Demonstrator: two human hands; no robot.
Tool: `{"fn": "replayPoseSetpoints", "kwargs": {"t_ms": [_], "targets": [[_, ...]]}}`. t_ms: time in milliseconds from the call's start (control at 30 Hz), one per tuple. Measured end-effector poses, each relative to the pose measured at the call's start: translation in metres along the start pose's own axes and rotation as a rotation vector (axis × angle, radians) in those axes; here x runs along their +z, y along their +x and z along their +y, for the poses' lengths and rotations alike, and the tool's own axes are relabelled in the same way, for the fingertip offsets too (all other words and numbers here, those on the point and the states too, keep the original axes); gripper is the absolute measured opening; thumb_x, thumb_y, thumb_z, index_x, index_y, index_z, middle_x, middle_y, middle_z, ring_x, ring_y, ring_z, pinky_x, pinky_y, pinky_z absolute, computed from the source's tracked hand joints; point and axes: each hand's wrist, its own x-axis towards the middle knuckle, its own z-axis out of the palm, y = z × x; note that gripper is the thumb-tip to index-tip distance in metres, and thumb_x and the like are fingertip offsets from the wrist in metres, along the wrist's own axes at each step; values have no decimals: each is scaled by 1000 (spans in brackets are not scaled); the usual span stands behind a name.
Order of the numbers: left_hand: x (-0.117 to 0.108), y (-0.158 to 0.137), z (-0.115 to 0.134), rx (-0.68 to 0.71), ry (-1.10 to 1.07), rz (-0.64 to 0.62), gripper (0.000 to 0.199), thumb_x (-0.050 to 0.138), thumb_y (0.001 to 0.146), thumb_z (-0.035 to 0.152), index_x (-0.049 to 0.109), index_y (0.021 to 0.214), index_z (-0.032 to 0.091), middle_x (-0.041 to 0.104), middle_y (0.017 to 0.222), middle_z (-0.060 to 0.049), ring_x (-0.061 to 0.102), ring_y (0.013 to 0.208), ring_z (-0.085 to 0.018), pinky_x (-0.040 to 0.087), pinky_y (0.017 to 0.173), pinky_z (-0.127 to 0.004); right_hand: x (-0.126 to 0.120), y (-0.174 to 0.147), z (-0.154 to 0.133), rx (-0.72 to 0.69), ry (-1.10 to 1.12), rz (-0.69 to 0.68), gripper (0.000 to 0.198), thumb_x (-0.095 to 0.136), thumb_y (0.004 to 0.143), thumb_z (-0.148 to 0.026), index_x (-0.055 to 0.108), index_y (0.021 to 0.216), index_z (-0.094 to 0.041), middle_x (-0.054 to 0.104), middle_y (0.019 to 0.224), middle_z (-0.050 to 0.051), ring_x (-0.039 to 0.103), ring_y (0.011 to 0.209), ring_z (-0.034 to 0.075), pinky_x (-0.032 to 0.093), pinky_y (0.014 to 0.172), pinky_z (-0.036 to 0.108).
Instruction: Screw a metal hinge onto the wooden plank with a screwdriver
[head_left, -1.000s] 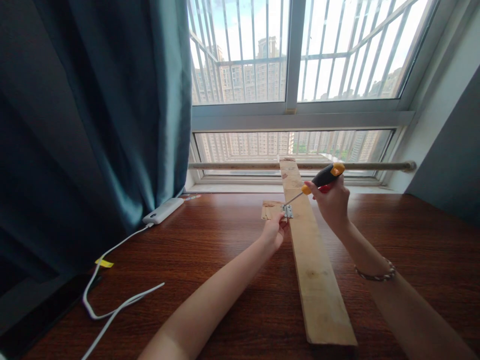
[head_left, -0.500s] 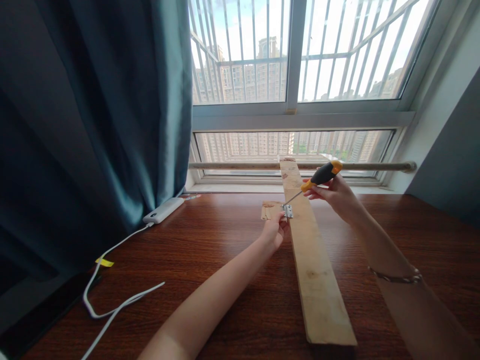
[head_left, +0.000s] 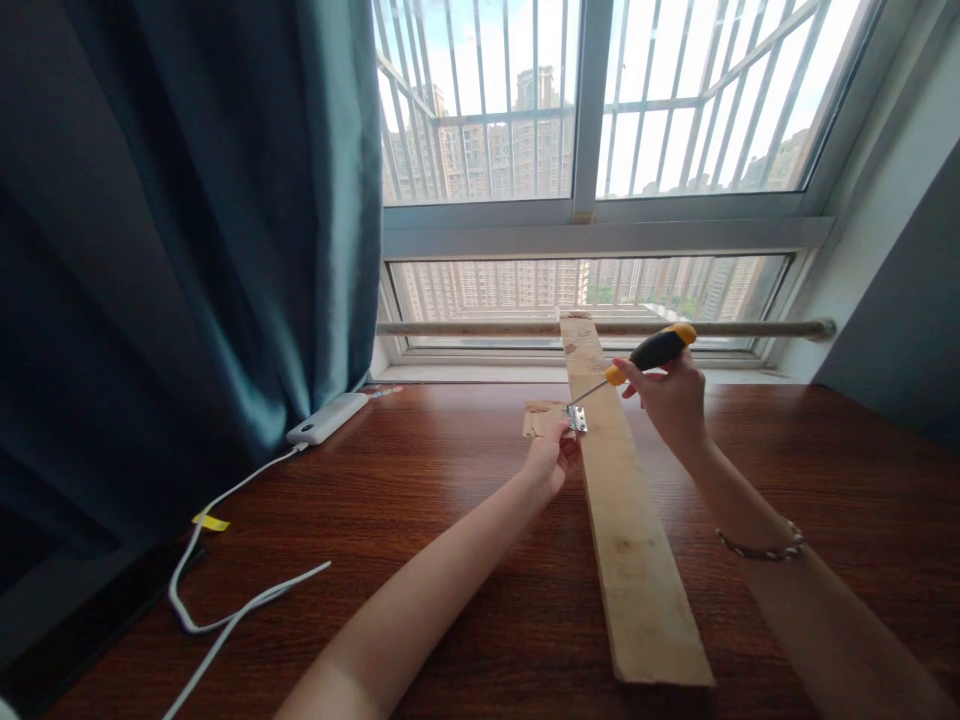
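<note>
A long wooden board [head_left: 637, 530] lies lengthwise on the table, with a small wooden block [head_left: 540, 419] against its left side. A silver metal hinge [head_left: 577, 418] spans the joint between them. My left hand [head_left: 553, 458] is closed at the block's near edge, thumb by the hinge; its other fingers are partly hidden. In my right hand [head_left: 671, 385] is a black and yellow screwdriver [head_left: 654, 350], pinched at the front of its handle. The screwdriver's shaft slants down left, its tip at the hinge's left leaf. Whether a screw sits under the tip is too small to tell.
A white power bank [head_left: 328, 419] with a white cable [head_left: 225, 622] lies on the left of the brown table [head_left: 420, 480]. Beside it hangs a dark blue curtain [head_left: 300, 200]. Behind the table runs a horizontal rail [head_left: 480, 329] before the window.
My right hand has turned and shifted slightly on the screwdriver handle, and its wrist has moved left. The screwdriver's handle leans a little further right. My left hand stays in place.
</note>
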Motion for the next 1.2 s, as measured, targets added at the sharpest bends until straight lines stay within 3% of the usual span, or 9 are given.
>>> {"fn": "replayPoseSetpoints", "kwargs": {"t_ms": [100,300,633,1200], "targets": [[-2,0,0,-23,83,4,13,56,74,24,60,79,12,64,61,-5,58,51,-13,46,56,-25,0,2,-2,106,249,-155,53,70,57,-51,46,88,-17,65,67,3,61,42,19,50,33,29],[-6,3,0,-28,166,44,17,58,71,29,60,77,13,63,59,-3,57,49,-13,44,55,-25,-8,8,-8,226,487,-391,53,78,48,-42,48,83,-17,65,74,3,66,55,21,60,56,38],[-6,4,0,-46,188,56,18,58,73,31,60,75,13,61,57,-3,56,49,-13,42,52,-24,-10,10,-1,161,349,-156,44,74,56,-38,47,84,-17,64,70,2,65,48,21,58,43,33],[-6,3,0,-72,142,52,17,58,74,29,61,76,13,64,59,-5,58,50,-13,45,56,-25,-11,3,-16,145,229,-247,44,70,57,-44,49,83,-14,65,67,6,64,45,20,56,38,29]]}}
